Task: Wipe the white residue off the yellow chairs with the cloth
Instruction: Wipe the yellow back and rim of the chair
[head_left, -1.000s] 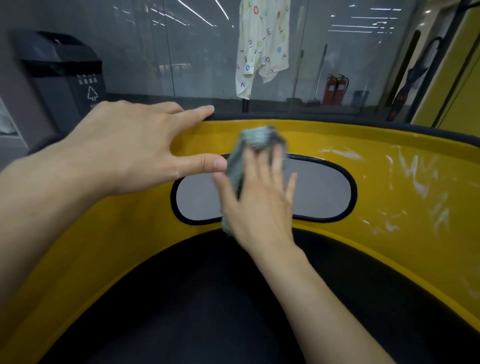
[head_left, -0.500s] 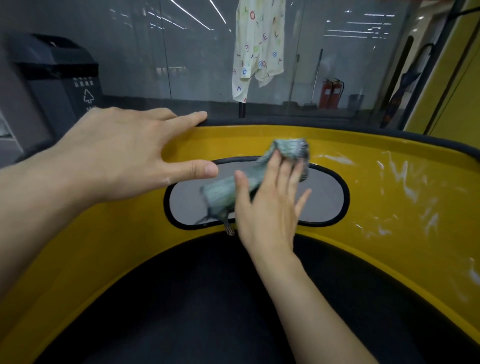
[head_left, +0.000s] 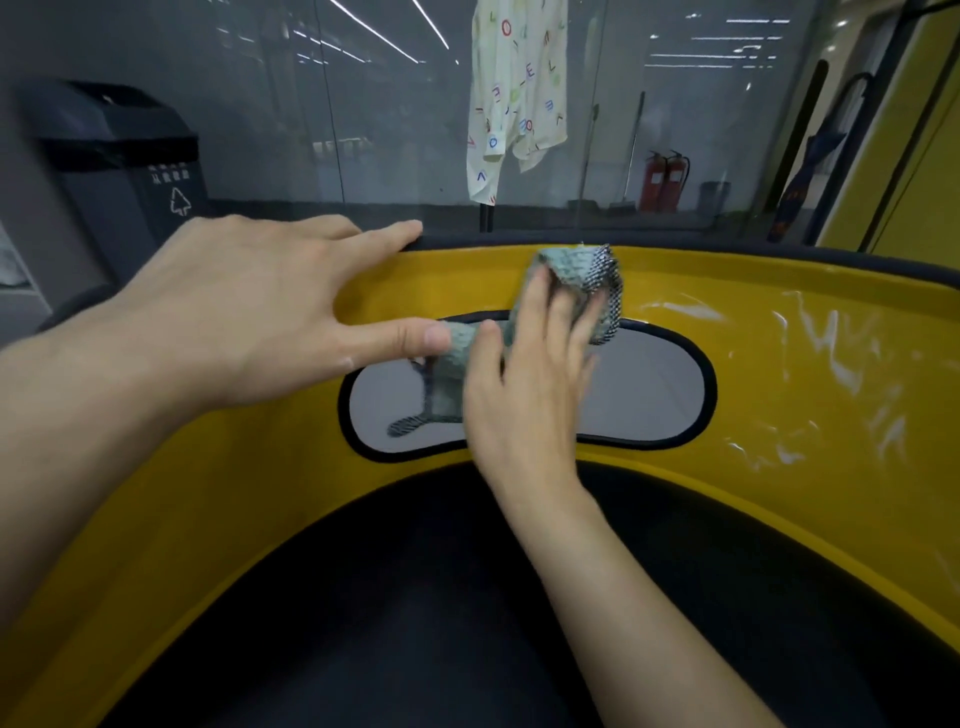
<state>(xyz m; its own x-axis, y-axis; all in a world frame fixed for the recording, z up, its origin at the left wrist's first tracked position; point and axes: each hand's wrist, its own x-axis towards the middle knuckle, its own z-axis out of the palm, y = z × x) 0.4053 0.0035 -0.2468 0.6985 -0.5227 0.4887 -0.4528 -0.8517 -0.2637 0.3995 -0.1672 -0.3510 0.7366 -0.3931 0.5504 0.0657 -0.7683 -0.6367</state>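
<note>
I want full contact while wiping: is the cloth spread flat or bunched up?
Bunched. The cloth is a crumpled wad pressed under the right hand, a loose tail trailing across the grey opening.

Right hand (head_left: 524, 395) is spread flat over the cloth (head_left: 576, 270), so the cloth's middle is out of sight: only a bunched end at 12 o'clock and a tail at 9 o'clock poke out. The fingertips (head_left: 563, 312) are smeared with blur. The right forearm runs off at 6 o'clock. The yellow chair (head_left: 779, 519) is cropped at 3, 6 and 9 o'clock, and its white streaks (head_left: 831, 332) could be smears or glare, hard to call. At 10 o'clock the bin (head_left: 109, 156) has lettering too small to read (its base sits behind the left hand (head_left: 249, 312)). The shirt (head_left: 514, 93) is chopped by the top edge.
</note>
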